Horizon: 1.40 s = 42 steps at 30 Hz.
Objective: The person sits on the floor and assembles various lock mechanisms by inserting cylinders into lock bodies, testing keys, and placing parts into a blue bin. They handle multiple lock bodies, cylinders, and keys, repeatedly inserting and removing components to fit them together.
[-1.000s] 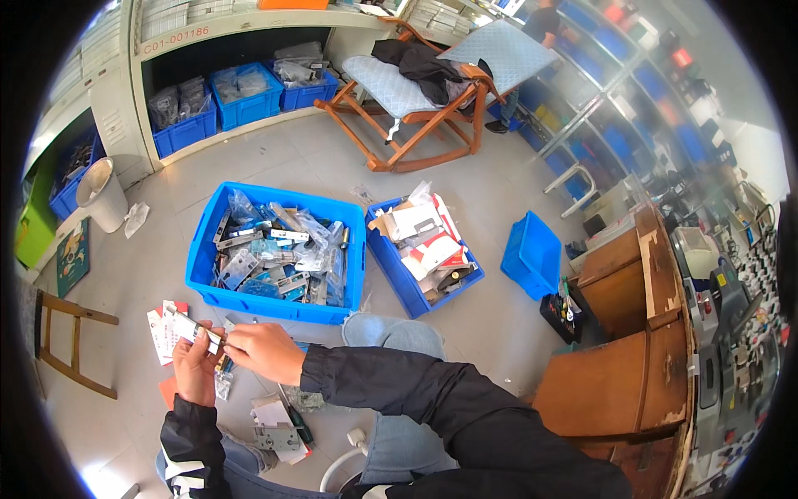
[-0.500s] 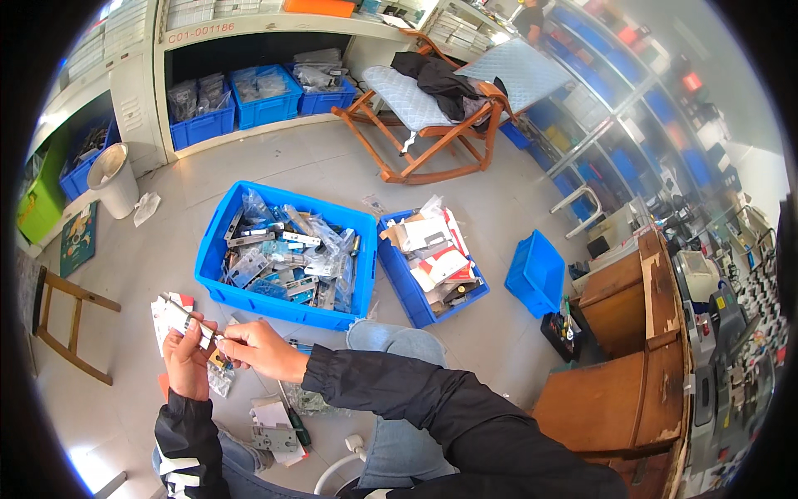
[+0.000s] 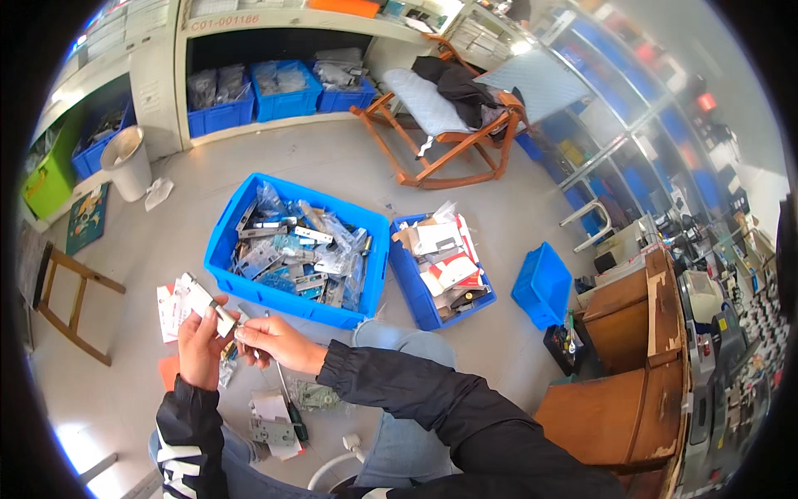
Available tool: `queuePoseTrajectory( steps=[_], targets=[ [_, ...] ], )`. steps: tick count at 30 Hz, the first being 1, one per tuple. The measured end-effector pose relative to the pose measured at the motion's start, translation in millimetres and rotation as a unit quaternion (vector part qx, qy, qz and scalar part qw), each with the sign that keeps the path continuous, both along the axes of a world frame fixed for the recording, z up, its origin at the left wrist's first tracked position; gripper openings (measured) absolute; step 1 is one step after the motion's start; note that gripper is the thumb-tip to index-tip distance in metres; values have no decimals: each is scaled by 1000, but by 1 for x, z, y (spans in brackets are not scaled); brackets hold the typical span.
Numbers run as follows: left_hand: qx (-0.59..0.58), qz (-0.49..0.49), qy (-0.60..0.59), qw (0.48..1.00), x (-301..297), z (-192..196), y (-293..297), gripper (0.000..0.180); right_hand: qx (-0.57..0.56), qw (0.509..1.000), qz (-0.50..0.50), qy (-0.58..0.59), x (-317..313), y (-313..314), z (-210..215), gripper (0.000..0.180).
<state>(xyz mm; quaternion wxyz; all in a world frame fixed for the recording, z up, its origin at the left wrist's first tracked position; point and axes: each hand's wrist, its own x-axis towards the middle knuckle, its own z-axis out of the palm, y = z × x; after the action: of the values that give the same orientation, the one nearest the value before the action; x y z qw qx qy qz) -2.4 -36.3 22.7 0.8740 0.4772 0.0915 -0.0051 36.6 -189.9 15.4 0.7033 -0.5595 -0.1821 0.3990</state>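
Gripping a flat metal lock part [image 3: 204, 301], the left hand [image 3: 198, 348] is lifting it higher than before; the right hand [image 3: 270, 339] is pinching, seemingly, its lower end.

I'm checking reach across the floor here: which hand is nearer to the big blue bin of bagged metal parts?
Right. The right hand is just below the big blue bin's near wall; the left hand sits farther left, holding a flat metal part.
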Motion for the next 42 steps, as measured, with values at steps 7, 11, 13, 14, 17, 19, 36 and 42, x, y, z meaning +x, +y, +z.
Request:
queuePoseTrajectory(
  steps=[7, 11, 13, 14, 17, 19, 36, 42],
  targets=[
    [15, 8, 72, 997, 6, -21, 1, 28, -216, 787, -145, -560, -3, -3, -11, 6],
    [-49, -18, 57, 997, 6, -21, 6, 31, -201, 884, -86, -414, 4, 3, -4, 19],
    [-91, -33, 33, 995, 4, -16, 9, 31, -65, 996, -3, 64, 7, -1, 3, 25],
    [-112, -42, 12, 993, 5, -13, 10, 32, 51, 965, 19, 257, 9, -4, 6, 25],
    [-111, -53, -17, 992, 4, -8, 9, 34, 94, 940, 22, 328, 8, -3, 6, 22],
    [-118, -55, -25, 991, 4, -8, 8, 34, 76, 962, 8, 263, 7, -3, 3, 21],
    [-84, -54, -45, 994, 5, -15, 7, 38, -18, 998, -10, 60, 0, -4, 12, 37],
    [-93, -48, -46, 993, 5, -9, 5, 42, 33, 988, -34, 148, -2, -1, 13, 21]
  ],
)
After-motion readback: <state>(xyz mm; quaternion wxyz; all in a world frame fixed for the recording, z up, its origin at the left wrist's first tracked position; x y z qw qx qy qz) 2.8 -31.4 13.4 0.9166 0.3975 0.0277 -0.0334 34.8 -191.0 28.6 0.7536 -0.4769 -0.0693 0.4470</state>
